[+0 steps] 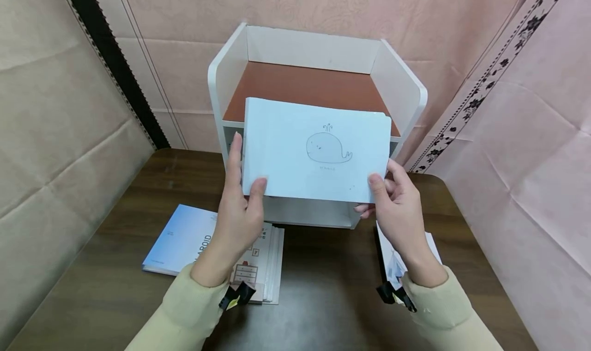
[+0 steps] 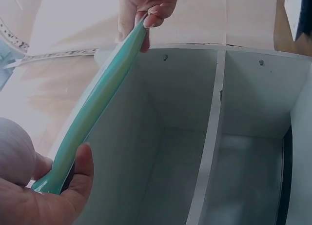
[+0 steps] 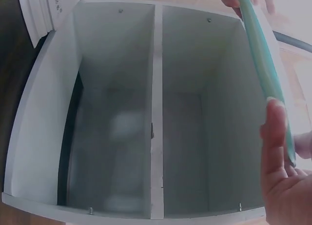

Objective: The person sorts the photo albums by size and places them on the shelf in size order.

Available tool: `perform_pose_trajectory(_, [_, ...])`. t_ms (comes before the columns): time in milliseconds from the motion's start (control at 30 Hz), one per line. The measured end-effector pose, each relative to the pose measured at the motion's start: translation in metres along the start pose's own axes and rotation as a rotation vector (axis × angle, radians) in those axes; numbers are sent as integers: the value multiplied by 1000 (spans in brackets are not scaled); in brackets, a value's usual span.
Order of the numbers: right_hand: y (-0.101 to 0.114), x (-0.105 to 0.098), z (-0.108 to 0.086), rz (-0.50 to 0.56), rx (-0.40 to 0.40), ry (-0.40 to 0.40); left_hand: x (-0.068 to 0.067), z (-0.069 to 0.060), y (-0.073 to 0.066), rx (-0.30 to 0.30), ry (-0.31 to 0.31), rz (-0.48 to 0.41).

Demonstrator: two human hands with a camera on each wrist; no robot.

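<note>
A light-blue booklet (image 1: 286, 145) with a whale drawing is held up in front of the white shelf (image 1: 314, 45). My left hand (image 1: 240, 212) grips its left end, thumb on the front near the lower edge. At the lower right corner my right hand (image 1: 399, 207) pinches it between thumb and fingers. Seen edge-on in the left wrist view, the booklet (image 2: 105, 93) shows a thick green side, with the left hand (image 2: 44, 195) at one end and the right hand (image 2: 146, 10) at the other. In the right wrist view the booklet (image 3: 263, 54) is between both hands, right hand (image 3: 287, 176) nearest.
A blue book (image 1: 184, 238) and a white stack of booklets (image 1: 272, 269) lie on the brown table (image 1: 323, 289) at left. White papers (image 1: 392, 258) lie partly under my right arm. The shelf has a brown upper board (image 1: 309, 86) and two grey-white compartments below. Pink cloth hangs around.
</note>
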State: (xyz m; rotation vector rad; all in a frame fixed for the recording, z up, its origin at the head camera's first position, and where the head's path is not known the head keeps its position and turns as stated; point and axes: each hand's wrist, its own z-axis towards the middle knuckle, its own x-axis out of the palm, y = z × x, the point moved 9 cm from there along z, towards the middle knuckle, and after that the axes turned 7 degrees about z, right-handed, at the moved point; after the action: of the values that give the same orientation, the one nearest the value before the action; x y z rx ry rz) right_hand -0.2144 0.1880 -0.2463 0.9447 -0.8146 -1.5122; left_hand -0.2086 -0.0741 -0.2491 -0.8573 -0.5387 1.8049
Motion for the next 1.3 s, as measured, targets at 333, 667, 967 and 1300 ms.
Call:
perform_pose_trajectory(333, [-5,-2,-4,110,-4,159,-1,1,-1,-67,63,7])
perform_pose_trajectory(667, [8,-21,4,185,-116,-102,-3,12,-9,-72,247,-211])
perform_pose_trajectory(967, [24,-12,12,251,-130,25,-20,21,-13,-55,36,-193])
perform_pose_trajectory(1300, [28,-6,20,282,-92,169,-23,34,-3,-77,-17,-253])
